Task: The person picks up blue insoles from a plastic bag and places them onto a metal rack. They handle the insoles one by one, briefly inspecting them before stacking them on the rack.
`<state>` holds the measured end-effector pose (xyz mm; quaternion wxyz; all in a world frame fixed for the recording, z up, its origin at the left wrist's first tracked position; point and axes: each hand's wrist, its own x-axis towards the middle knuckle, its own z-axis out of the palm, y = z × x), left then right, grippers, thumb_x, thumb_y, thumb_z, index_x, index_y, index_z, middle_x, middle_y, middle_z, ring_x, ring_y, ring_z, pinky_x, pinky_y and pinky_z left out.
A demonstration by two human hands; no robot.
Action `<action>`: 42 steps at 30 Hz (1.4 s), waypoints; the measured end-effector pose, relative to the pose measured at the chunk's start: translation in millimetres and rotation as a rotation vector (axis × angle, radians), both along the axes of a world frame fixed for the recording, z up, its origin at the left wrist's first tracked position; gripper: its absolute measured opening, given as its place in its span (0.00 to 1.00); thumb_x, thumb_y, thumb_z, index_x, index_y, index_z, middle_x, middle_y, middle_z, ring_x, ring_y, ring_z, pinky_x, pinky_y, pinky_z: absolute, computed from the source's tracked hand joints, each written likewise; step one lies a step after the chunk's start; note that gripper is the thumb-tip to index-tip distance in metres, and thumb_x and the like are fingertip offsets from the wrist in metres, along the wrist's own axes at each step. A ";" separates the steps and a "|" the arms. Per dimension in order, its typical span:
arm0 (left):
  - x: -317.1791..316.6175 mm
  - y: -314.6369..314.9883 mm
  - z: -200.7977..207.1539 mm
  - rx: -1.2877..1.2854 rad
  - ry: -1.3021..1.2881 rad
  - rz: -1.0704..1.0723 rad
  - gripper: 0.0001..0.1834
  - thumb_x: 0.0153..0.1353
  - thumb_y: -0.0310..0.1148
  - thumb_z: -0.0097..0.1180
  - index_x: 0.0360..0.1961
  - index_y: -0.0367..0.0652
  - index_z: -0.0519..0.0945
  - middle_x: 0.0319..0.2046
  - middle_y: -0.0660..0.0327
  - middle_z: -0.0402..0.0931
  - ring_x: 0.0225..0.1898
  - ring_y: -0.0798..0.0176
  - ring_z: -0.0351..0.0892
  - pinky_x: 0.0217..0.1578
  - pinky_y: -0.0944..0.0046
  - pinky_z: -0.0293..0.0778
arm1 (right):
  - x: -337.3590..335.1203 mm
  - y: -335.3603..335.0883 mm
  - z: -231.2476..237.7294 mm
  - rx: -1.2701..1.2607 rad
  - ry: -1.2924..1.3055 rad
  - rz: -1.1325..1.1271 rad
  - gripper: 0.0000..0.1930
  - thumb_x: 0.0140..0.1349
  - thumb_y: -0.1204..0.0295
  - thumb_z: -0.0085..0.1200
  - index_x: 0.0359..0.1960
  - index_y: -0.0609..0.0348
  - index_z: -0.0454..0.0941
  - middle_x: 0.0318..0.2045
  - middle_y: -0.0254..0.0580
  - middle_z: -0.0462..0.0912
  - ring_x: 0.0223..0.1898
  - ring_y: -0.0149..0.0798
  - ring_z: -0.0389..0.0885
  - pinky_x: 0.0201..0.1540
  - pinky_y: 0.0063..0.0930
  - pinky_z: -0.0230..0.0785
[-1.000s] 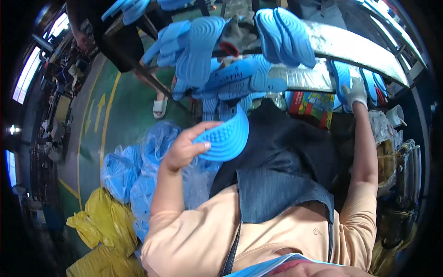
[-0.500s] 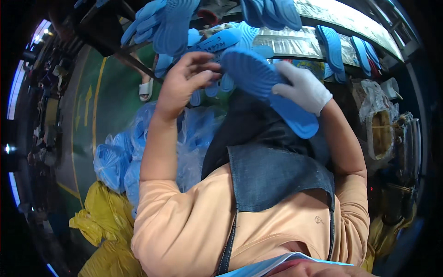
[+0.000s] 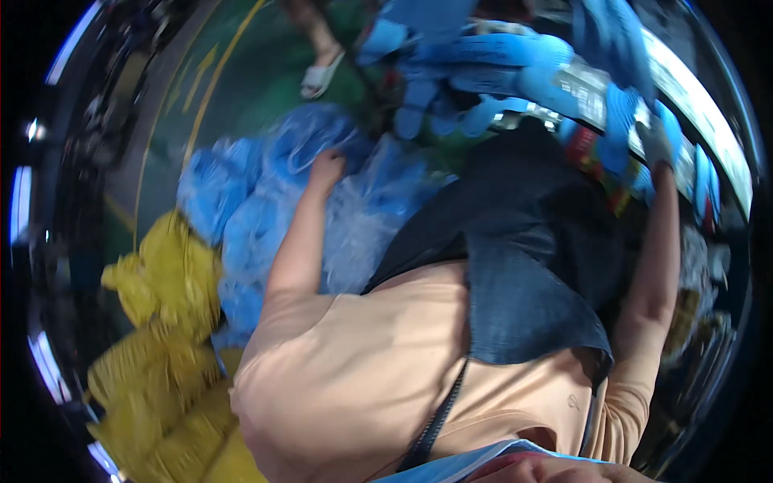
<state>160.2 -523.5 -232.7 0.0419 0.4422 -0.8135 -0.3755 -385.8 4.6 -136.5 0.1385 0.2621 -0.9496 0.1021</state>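
Observation:
My bare left hand point(image 3: 328, 169) is down at my left, over a clear plastic bag point(image 3: 310, 129) of blue pieces. Its fingers look curled in, and whatever they hold, if anything, is hidden. My right hand point(image 3: 657, 143), in a white glove, reaches far out to the right among blue insoles point(image 3: 618, 121) at the rack. Motion blur smears its fingers, so I cannot tell whether it grips an insole. More blue insoles point(image 3: 499, 52) lie in overlapping layers ahead of me, some with dark marks on them.
Yellow bags point(image 3: 173, 274) are heaped at my left, beside the blue-filled bags. A metal rack point(image 3: 700, 101) runs along the far right. Beyond the bags, a person's foot in a white slipper point(image 3: 320, 76) stands on the green floor point(image 3: 250, 88) with yellow lines.
My view has swung left. My left hand, open before, has dropped to the bags. My right hand, which held a blue insole before me, has moved out right to the rack.

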 end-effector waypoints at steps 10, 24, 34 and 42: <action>88.0 -27.6 -138.0 -0.363 -0.206 0.201 0.16 0.51 0.32 0.55 0.41 0.39 0.83 0.37 0.43 0.82 0.42 0.40 0.81 0.45 0.45 0.76 | 154.6 -41.4 44.2 -0.452 -0.554 0.130 0.25 0.69 0.63 0.50 0.63 0.63 0.69 0.61 0.47 0.74 0.62 0.41 0.71 0.64 0.31 0.61; 90.3 -46.5 -132.5 -0.521 -0.568 -0.167 0.16 0.57 0.31 0.49 0.45 0.44 0.82 0.50 0.50 0.78 0.57 0.46 0.72 0.56 0.49 0.68 | 192.5 6.1 56.2 -0.423 -0.609 -0.031 0.24 0.71 0.66 0.46 0.65 0.67 0.66 0.61 0.47 0.74 0.62 0.40 0.70 0.65 0.32 0.59; 105.1 -48.0 -80.0 -0.200 -0.612 -0.389 0.14 0.57 0.29 0.48 0.42 0.40 0.82 0.41 0.48 0.81 0.49 0.46 0.80 0.51 0.45 0.73 | 194.3 3.9 47.1 -0.490 -0.692 -0.048 0.25 0.72 0.65 0.46 0.67 0.65 0.64 0.62 0.47 0.73 0.61 0.39 0.72 0.62 0.30 0.62; 127.8 -81.9 -118.8 -0.355 -0.618 -0.121 0.24 0.58 0.28 0.49 0.58 0.47 0.74 0.58 0.50 0.72 0.60 0.43 0.71 0.54 0.46 0.73 | 203.7 -9.5 50.9 -0.496 -0.704 -0.045 0.24 0.72 0.67 0.45 0.66 0.65 0.64 0.61 0.48 0.73 0.61 0.40 0.72 0.63 0.32 0.62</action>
